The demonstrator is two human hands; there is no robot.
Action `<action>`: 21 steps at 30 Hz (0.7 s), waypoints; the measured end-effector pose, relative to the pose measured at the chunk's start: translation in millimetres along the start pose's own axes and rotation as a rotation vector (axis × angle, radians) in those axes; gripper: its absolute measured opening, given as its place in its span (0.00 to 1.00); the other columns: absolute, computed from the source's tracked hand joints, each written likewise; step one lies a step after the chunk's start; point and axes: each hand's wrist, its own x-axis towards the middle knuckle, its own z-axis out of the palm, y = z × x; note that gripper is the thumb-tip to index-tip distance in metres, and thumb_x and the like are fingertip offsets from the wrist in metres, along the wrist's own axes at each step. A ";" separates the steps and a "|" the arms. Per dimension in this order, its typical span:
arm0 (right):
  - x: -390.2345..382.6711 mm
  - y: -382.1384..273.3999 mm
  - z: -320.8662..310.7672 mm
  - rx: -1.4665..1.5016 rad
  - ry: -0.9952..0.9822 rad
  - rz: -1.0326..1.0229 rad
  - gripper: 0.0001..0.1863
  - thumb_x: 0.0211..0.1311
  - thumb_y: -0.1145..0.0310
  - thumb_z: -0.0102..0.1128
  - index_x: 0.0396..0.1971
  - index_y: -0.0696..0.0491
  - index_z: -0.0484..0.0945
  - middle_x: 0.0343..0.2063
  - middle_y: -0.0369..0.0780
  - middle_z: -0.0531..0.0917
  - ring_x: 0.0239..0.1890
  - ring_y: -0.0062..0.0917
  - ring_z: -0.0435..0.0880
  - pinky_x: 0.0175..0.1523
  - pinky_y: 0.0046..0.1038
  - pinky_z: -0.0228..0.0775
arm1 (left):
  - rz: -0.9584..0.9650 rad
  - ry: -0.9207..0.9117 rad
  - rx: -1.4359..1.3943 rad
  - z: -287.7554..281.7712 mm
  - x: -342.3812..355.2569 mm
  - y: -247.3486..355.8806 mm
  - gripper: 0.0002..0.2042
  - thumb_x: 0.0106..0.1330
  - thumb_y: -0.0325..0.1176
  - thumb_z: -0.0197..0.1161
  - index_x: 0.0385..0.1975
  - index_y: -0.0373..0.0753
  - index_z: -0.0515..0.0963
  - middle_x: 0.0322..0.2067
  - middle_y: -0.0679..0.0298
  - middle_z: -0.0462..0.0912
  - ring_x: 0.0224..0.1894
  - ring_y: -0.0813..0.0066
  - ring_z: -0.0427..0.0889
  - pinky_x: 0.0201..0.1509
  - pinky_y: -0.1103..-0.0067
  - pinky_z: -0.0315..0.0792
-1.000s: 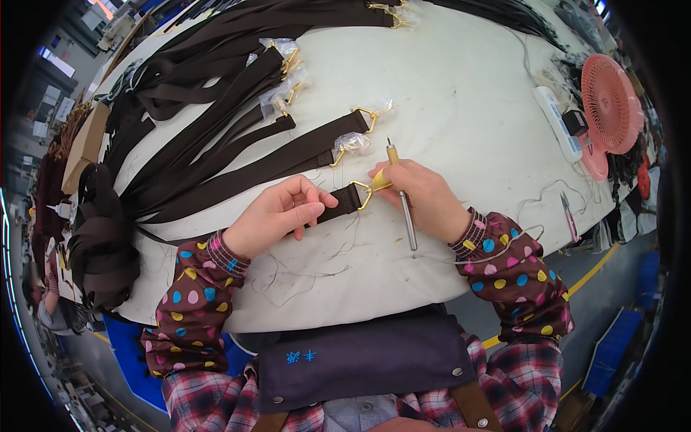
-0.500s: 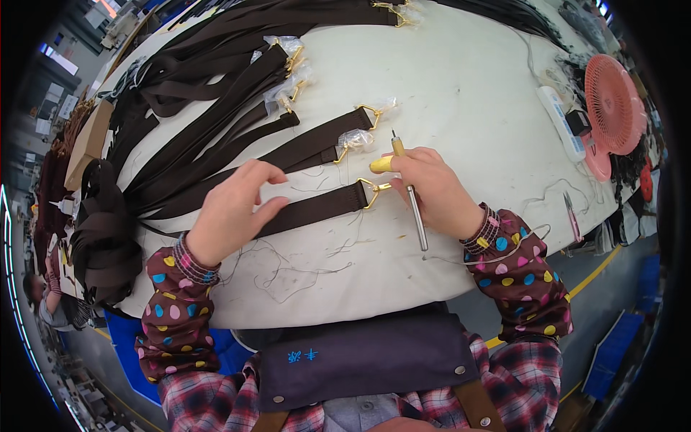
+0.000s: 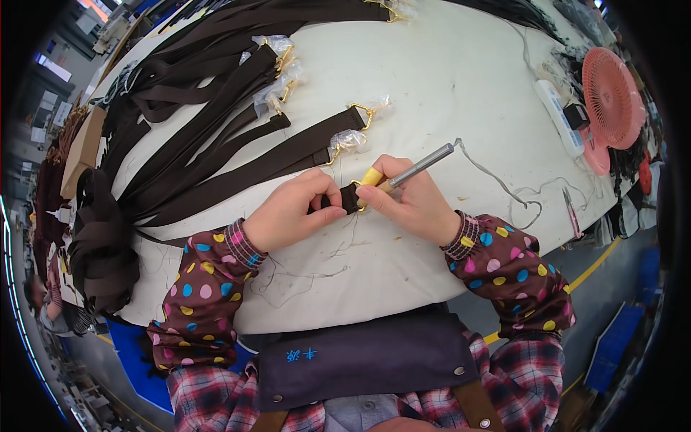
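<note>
My left hand (image 3: 299, 209) pinches a dark brown webbing strap (image 3: 350, 199) just behind its stitched end. Most of the gold hook at that end is hidden by my right fingers. My right hand (image 3: 419, 209) grips a corded pen-shaped tool (image 3: 425, 164) with a silver handle. The tool slants down toward the strap end, and its tip is hidden by my fingers. A yellow finger cover (image 3: 371, 177) sits on a right finger. Just beyond lie two more straps, one with a gold buckle (image 3: 366, 114), the other with a plastic-wrapped gold hook (image 3: 345, 144).
A bundle of brown straps (image 3: 104, 245) hangs over the table's left side. More straps with wrapped hooks (image 3: 277, 90) lie beyond. At right are a pink fan (image 3: 612, 97), a white power strip (image 3: 558, 119) and thread snips (image 3: 572, 212). Loose threads (image 3: 302, 277) lie on the white table (image 3: 360, 288).
My left hand has moved right and closed on the strap near its end. My right hand has turned the tool over, so its tip now points down to the strap and the cord end points up.
</note>
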 end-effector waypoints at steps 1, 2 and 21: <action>-0.4 -0.7 1.6 0.029 -0.008 0.041 0.13 0.65 0.65 0.62 0.30 0.58 0.71 0.24 0.36 0.77 0.27 0.16 0.74 0.31 0.20 0.66 | -0.010 0.003 -0.036 0.0 -0.7 -1.2 0.06 0.61 0.30 0.67 0.31 0.39 0.75 0.30 0.66 0.71 0.27 0.78 0.70 0.32 0.81 0.68; -1.0 0.2 3.3 0.031 0.012 0.043 0.12 0.65 0.66 0.62 0.30 0.57 0.70 0.24 0.36 0.77 0.27 0.15 0.73 0.30 0.20 0.66 | -0.020 0.006 -0.072 0.3 -1.0 -2.3 0.06 0.61 0.29 0.67 0.31 0.38 0.75 0.30 0.66 0.71 0.27 0.79 0.69 0.32 0.81 0.67; 1.7 3.8 8.1 -0.075 0.036 0.001 0.13 0.63 0.69 0.63 0.28 0.57 0.68 0.21 0.38 0.79 0.23 0.18 0.77 0.27 0.22 0.67 | -0.040 0.057 -0.128 2.8 -1.6 -4.7 0.06 0.63 0.30 0.65 0.32 0.37 0.74 0.30 0.67 0.72 0.26 0.80 0.69 0.31 0.82 0.67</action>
